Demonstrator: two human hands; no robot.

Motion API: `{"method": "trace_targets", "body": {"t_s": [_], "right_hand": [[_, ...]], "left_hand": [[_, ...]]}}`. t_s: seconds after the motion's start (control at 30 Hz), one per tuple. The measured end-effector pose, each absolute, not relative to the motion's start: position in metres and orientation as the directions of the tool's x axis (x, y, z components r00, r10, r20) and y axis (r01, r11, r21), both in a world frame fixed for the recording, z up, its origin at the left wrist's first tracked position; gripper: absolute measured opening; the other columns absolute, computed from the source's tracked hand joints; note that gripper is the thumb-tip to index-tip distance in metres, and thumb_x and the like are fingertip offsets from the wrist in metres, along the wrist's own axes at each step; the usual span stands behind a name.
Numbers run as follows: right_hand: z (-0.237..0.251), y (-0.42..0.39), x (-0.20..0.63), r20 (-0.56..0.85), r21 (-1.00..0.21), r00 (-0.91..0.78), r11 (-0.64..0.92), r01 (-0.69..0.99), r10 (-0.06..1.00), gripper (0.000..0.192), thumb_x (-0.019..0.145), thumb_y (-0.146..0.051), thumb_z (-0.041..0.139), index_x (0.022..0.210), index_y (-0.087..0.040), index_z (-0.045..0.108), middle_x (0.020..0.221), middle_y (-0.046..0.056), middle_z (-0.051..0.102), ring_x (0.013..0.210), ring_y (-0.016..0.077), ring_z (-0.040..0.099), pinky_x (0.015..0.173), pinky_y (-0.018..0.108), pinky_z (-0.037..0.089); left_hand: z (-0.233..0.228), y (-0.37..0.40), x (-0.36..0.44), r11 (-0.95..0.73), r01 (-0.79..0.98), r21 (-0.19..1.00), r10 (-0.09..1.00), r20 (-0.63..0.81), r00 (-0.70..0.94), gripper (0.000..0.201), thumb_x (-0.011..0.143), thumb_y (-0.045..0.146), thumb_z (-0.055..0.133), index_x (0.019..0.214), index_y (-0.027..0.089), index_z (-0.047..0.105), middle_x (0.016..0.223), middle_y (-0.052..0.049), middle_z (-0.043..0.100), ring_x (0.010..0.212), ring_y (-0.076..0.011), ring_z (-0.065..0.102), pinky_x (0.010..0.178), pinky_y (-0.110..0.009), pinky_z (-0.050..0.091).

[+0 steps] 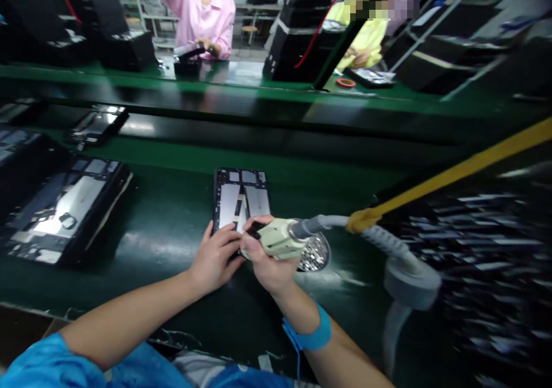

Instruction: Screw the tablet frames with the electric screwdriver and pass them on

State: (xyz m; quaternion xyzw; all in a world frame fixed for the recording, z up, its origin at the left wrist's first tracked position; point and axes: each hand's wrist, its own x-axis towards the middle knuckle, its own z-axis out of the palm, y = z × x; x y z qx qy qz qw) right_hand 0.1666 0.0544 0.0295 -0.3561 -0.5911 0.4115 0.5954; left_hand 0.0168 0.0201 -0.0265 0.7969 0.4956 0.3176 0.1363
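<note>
Right hand (pixel 267 264) grips one cream electric screwdriver (pixel 280 238); left hand (pixel 215 256), fingers bent, presses one black tablet frame (pixel 241 195) beside it.

The device frame (pixel 241 199) lies on the bench (pixel 172 175) (screw dish (pixel 316 254) just right), stacked frames (pixel 60 210) far left.
</note>
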Motion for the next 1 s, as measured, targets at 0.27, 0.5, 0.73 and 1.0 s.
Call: {"method": "trace_targets", "body": {"t_s": [0.27, 0.5, 0.73, 1.0], "right_hand": [[0.052, 0.07, 0.203, 0.429, -0.882, 0.189, 0.455, -0.121, 0.883, 0.025, 0.084, -0.031, 0.078, 0.104, -0.021, 0.065, 0.09, 0.003, 0.067, 0.054, 0.0125, 0.063, 0.047, 0.026, 0.054], [0.045, 0.077, 0.214, 0.407, -0.91, 0.171, 0.414, -0.006, 0.897, 0.028, 0.083, -0.035, 0.077, 0.099, -0.018, 0.063, 0.086, 0.006, 0.069, 0.053, 0.0141, 0.062, 0.05, 0.029, 0.054], [0.052, 0.076, 0.215, 0.35, -0.936, 0.189, 0.348, 0.047, 0.917, 0.028, 0.08, -0.04, 0.077, 0.094, -0.018, 0.066, 0.074, 0.003, 0.066, 0.053, 0.0154, 0.06, 0.049, 0.029, 0.052], [0.056, 0.079, 0.215, 0.334, -0.941, 0.21, 0.313, 0.13, 0.919, 0.026, 0.081, -0.049, 0.075, 0.087, -0.024, 0.069, 0.068, 0.002, 0.064, 0.059, 0.0219, 0.062, 0.057, 0.037, 0.054]], "left_hand": [[-0.007, 0.157, -0.006, -0.338, 0.891, 0.304, 0.897, 0.392, 0.206, 0.032, 0.101, 0.029, 0.059, 0.131, 0.021, 0.067, 0.139, -0.014, 0.064, 0.148, -0.0314, 0.041, 0.127, -0.062, 0.016], [-0.003, 0.168, 0.001, -0.22, 0.897, 0.383, 0.91, 0.411, 0.048, 0.041, 0.097, 0.028, 0.064, 0.135, 0.014, 0.064, 0.15, -0.021, 0.053, 0.15, -0.0386, 0.038, 0.122, -0.066, 0.027], [0.008, -0.028, -0.052, -0.275, 0.747, 0.605, 0.913, 0.409, 0.005, 0.024, 0.1, 0.029, 0.058, 0.116, 0.021, 0.074, 0.12, -0.011, 0.073, 0.111, -0.0199, 0.07, 0.099, -0.033, 0.058], [0.052, -0.104, -0.229, 0.189, 0.13, 0.973, 0.236, 0.083, -0.968, 0.037, 0.089, 0.041, 0.069, 0.116, 0.016, 0.063, 0.094, -0.003, 0.066, 0.075, -0.0145, 0.066, 0.063, -0.025, 0.054]]}}
